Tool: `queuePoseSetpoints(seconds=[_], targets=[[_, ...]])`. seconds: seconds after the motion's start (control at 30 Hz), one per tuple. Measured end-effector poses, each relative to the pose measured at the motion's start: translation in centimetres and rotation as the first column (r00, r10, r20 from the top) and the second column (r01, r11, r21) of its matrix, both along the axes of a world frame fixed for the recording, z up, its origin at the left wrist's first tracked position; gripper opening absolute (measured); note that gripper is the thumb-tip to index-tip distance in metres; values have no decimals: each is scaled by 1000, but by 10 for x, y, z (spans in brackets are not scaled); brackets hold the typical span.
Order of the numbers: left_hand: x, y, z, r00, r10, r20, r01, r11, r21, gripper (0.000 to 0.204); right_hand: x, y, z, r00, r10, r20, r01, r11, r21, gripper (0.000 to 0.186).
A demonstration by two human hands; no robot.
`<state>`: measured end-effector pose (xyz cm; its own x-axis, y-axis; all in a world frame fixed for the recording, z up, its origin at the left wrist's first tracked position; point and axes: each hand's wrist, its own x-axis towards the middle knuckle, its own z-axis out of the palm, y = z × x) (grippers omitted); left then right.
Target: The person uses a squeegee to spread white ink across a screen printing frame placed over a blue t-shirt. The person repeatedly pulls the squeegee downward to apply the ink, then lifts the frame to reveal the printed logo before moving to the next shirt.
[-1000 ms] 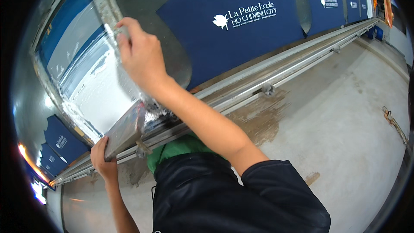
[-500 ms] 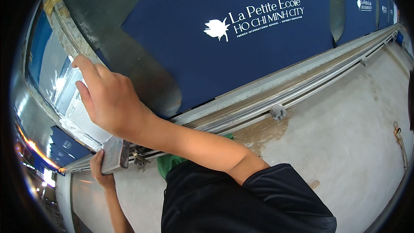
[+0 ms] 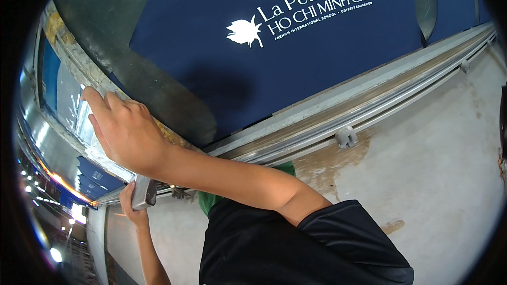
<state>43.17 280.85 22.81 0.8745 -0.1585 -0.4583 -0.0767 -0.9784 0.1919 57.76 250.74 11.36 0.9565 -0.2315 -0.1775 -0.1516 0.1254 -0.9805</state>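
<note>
My right hand point(image 3: 129, 134) is over a printing screen frame point(image 3: 79, 68) smeared with white ink point(image 3: 79, 116). Its fingers are curled downward, and whatever they grip is hidden beneath the palm. Lower down, my left hand point(image 3: 133, 207) has its fingers closed round a grey block-like end point(image 3: 143, 193) of the frame. Just to the right of the frame, dark blue fabric point(image 3: 317, 53) with a white flower print and lettering lies flat on a dark board.
Metal rails point(image 3: 301, 150) run along the table's near edge, with a small grey clamp point(image 3: 346, 137) on them. More printed blue pieces point(image 3: 455, 0) continue at the far right. The pale floor point(image 3: 422, 179) has brown stains. Blue pieces point(image 3: 97, 174) also lie beyond the frame.
The view has shifted, so the printed fabric appears farther left and higher. My right hand sits slightly lower and to the left in the picture. My left hand keeps its hold on the frame end.
</note>
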Motion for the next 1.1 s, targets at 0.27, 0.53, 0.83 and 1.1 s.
queuePoseSetpoints(seconds=[0.27,0.53,0.83,1.1], targets=[[-3,5,-3,999,29,30,-29,1000,-4,40,-1,4,-1,1000,11,-1,-11,997,-73,43],[-10,2,-4,996,38,80,-37,999,-14,52,6,7,-3,1000,6,-10,-7,995,-96,31],[-37,8,-5,985,100,140,-88,992,-91,58,17,4,6,983,73,-167,-97,985,-142,23],[-59,-1,-15,918,-62,393,69,998,-5,60,12,9,14,989,-103,-109,81,978,-190,17]])
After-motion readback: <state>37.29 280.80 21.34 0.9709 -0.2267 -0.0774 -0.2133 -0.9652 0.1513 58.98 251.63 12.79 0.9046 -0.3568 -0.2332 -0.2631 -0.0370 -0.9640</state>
